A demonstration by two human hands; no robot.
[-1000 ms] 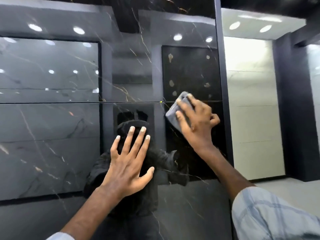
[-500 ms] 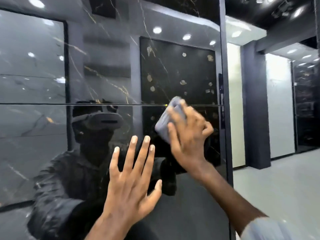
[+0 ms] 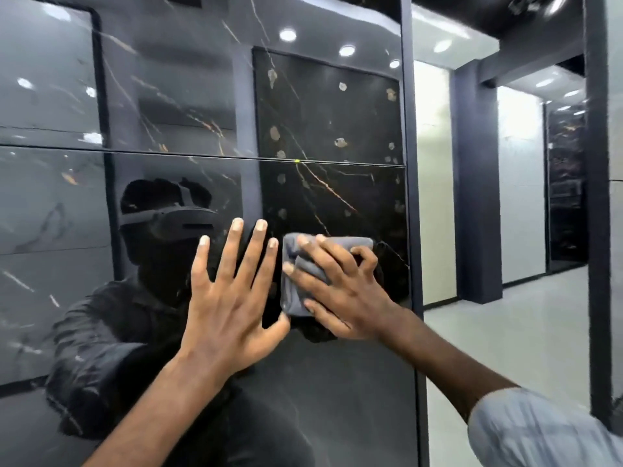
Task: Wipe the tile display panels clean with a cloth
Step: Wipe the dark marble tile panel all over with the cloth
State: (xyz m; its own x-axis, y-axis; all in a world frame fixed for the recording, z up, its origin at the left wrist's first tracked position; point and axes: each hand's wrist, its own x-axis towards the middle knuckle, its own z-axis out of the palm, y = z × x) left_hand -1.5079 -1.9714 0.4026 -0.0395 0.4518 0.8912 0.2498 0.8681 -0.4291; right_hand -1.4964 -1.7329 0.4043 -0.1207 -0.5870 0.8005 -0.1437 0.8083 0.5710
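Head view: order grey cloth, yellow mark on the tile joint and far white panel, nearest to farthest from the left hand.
1. Grey cloth, just right of the left hand.
2. Yellow mark, above, on the joint.
3. White panel, far right, farther back.

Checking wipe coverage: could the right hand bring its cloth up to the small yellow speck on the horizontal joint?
Probably yes. The right hand holds the cloth on the panel straight below the yellow speck; only its bare surface lies between, and the left hand rests off to the side.
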